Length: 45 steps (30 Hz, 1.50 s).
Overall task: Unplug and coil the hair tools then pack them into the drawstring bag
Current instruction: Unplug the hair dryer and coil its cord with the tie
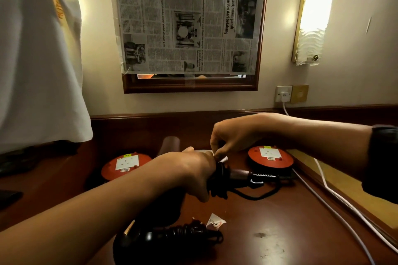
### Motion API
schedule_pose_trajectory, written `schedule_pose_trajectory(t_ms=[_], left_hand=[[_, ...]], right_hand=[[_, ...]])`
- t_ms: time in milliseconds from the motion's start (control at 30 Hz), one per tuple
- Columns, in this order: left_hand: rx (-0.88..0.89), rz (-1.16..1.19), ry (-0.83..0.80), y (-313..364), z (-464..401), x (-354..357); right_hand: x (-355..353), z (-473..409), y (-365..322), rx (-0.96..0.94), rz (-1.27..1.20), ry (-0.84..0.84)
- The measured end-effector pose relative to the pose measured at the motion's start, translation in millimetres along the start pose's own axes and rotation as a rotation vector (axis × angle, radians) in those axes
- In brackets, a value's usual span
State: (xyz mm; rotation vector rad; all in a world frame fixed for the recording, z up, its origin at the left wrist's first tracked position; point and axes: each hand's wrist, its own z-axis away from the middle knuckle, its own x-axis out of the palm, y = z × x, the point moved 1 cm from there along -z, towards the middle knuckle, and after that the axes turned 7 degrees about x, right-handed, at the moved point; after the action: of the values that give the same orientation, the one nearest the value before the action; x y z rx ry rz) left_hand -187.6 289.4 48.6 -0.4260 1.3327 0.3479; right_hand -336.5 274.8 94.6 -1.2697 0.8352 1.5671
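Observation:
My left hand [189, 174] grips the handle end of a curling iron [249, 175], whose dark barrel and clamp point right over the desk. Black cord is wound around that handle [218, 185], and a loose loop of it [256, 194] lies on the wood. My right hand [232, 135] pinches the cord's end with a small white tag just above my left fist. A black hair dryer [155, 241] with its cord coiled around the handle [193, 233] lies at the near edge, partly under my left forearm. No drawstring bag can be made out.
Two orange extension reels stand on the brown desk, one at left [127, 164], one at right [271, 155]. White cables [336, 202] run from a wall socket [283, 93] along the desk's right edge. A white cloth [38, 60] hangs at left. A newspaper-covered mirror [189, 19] faces me.

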Motion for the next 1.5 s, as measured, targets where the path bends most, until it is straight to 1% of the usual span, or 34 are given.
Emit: schedule_pose_trajectory(t_ms=[133,233,300,400,467,600,833,1000,1133,1333,1500], left_hand=[[-0.061,-0.202,-0.029,1.8,-10.0,-0.2],[-0.11,-0.304,-0.027,-1.5,-15.0,1.2],[-0.144,-0.368,0.009,-6.2,-18.0,5.6],[-0.213,-0.406,0.077,-14.3,-19.9,9.2],[-0.265,-0.341,0.133,-23.9,-20.3,10.9],[-0.346,-0.092,0.268,-43.4,-20.8,15.4],[-0.403,0.034,0.215,-63.7,-28.4,16.7],[-0.468,0.194,0.239,-70.5,-29.3,13.3],[-0.413,0.258,0.222,-73.5,-33.6,16.3],[-0.279,0.408,0.191,-71.7,-40.3,16.0],[-0.218,0.49,0.145,-64.3,-49.2,15.7]], right_hand=[[-8.9,-2.4,-10.6,0.041,0.074,0.015],[-11.1,-5.7,-17.7,0.122,0.003,0.059],[-8.8,-6.0,-23.9,0.157,-0.035,0.102],[-3.2,-5.1,-30.3,0.203,-0.123,0.216],[1.2,-5.8,-32.4,0.221,-0.172,0.282],[11.7,-4.5,-36.8,0.225,-0.268,0.393],[33.4,5.7,-36.2,0.222,-0.525,0.548],[57.9,11.0,-38.7,0.223,-0.658,0.626],[78.3,12.3,-33.1,0.222,-0.722,0.658],[107.8,8.6,-18.1,0.319,-0.775,0.747],[122.3,11.4,-5.4,0.371,-0.712,0.698]])
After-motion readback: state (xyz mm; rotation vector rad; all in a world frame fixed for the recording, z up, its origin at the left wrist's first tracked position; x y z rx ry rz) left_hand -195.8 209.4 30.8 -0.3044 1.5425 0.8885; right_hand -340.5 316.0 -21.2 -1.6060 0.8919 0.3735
